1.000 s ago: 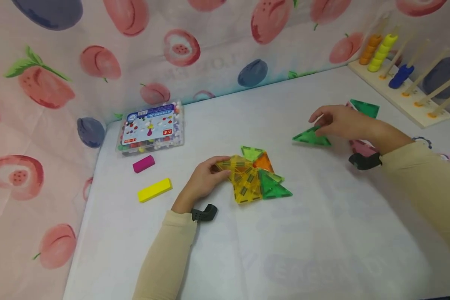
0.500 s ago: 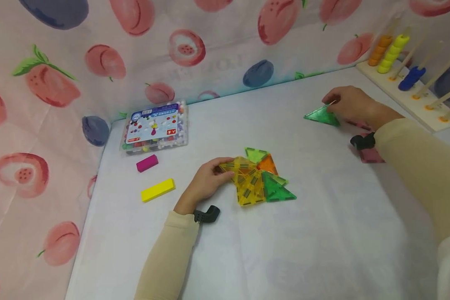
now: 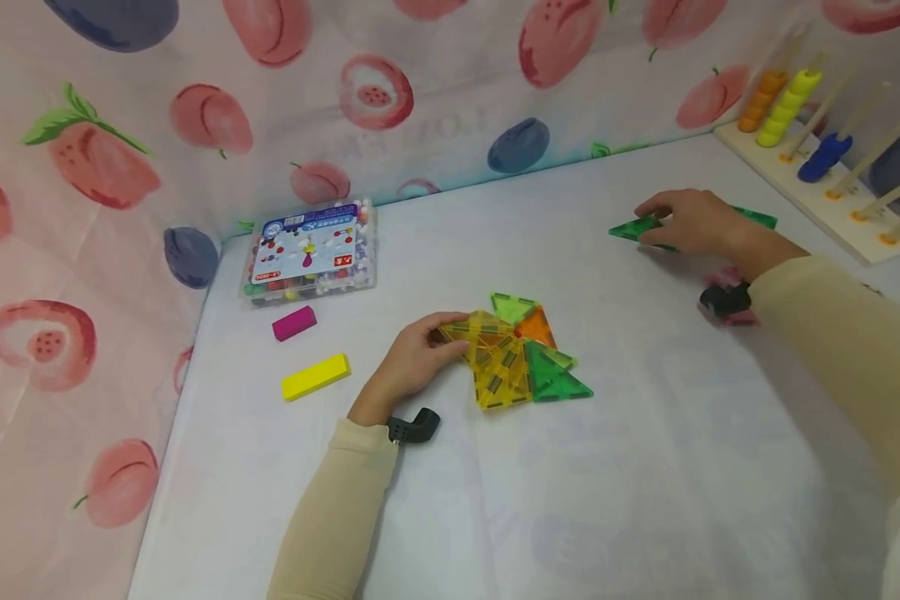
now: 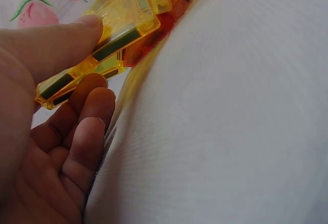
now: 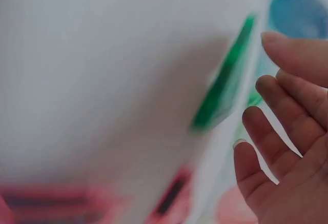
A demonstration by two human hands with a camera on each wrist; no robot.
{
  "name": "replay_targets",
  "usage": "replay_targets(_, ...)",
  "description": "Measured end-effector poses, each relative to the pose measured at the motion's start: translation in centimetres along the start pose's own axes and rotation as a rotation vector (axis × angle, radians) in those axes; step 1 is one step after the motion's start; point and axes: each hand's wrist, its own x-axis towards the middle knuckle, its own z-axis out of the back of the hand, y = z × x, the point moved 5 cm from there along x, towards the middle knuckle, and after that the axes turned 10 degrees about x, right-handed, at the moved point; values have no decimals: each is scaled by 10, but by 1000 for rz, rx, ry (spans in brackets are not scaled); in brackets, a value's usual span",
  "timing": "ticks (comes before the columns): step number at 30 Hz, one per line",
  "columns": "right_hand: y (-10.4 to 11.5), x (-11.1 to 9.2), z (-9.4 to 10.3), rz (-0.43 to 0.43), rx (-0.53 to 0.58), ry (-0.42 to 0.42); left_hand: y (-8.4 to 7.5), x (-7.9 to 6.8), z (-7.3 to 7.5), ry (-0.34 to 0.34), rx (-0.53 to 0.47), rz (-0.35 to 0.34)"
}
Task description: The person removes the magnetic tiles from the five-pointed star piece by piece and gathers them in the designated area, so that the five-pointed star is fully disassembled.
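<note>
My left hand (image 3: 411,360) pinches the corner of a yellow magnetic tile (image 4: 120,26) in a cluster of translucent tiles. Yellow pieces (image 3: 498,371) stack and overlap there, joined by an orange tile (image 3: 536,327), a light green triangle (image 3: 513,308) and a dark green triangle (image 3: 555,375). Toward the far right, my right hand (image 3: 693,223) hovers over a flat green triangle tile (image 3: 630,228). In the right wrist view, thumb and fingers are spread, apart from a blurred green tile (image 5: 223,88).
Beyond the right hand lies another green tile (image 3: 756,217); pink tiles (image 3: 742,317) are partly hidden by the forearm. A peg stand (image 3: 817,183) stands back right. At left are a bead box (image 3: 307,250), a magenta block (image 3: 295,323) and a yellow block (image 3: 317,377).
My right hand carries the green triangle back and right, then lets it down flat and loosens its fingers. The left hand stays on the yellow tiles.
</note>
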Motion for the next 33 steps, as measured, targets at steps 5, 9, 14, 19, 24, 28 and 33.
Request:
replay_targets(5, 42, -40, -34, 126, 86, 38, 0, 1, -1, -2, 5, -9)
replay_targets(9, 73, -74, -77, 253, 136, 171, 1, 2, -1, -9, 9, -13)
replay_targets(14, 88, -99, -119, 271, 191, 306, 1, 1, -1, -10, -2, -7)
replay_targets(19, 96, -102, -135, 261, 255, 331, 1, 0, -2, -3, -9, 4)
replay_targets(24, 105, -100, -141, 267, 271, 344, 2, 1, -2, -7, -13, 1)
replay_targets(28, 107, -100, -142, 254, 266, 322, 3, 2, -3, -7, -18, -7)
replay_targets(33, 105, -101, -145, 206, 240, 339, 3, 1, -3, -10, -19, -4)
